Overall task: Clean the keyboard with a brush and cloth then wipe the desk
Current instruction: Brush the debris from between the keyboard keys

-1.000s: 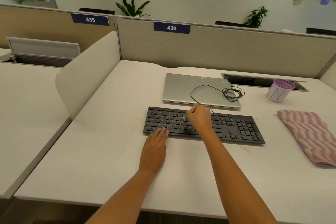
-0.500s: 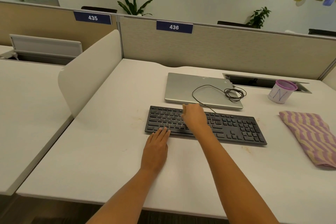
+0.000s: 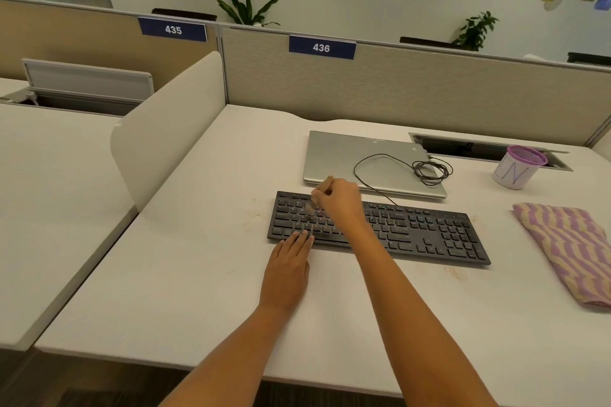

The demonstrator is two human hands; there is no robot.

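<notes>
At the far left we see one rounded, smooth cream divider panel standing on edge along the side of the pale matte table. Behind it, the fabric-covered partition carries two dark blue plates, 435 and 436.

Next comes the left grip. It lies flat on the table with its fingers straight and together, holding nothing, and its fingertips rest on the near edge of the keyboard. There is one keyboard, a long, flat, black plastic one that sits slightly askew in the middle of the table.

Over its left half, the right grip has its fingers curled round one small brush. The handle looks tan and the bristles point down onto the keys, but the brush is blurred.

Just behind the keyboard lies one closed laptop, silver and smooth. One thin black cable is looped and partly coiled on its lid.

Further right stands one round white cup with a purple rim. At the far right lies one folded cloth, soft-looking with wavy purple and beige stripes. It is flat on the table, well apart from both grips.

A few brownish specks mark the table near the keyboard's ends.
</notes>
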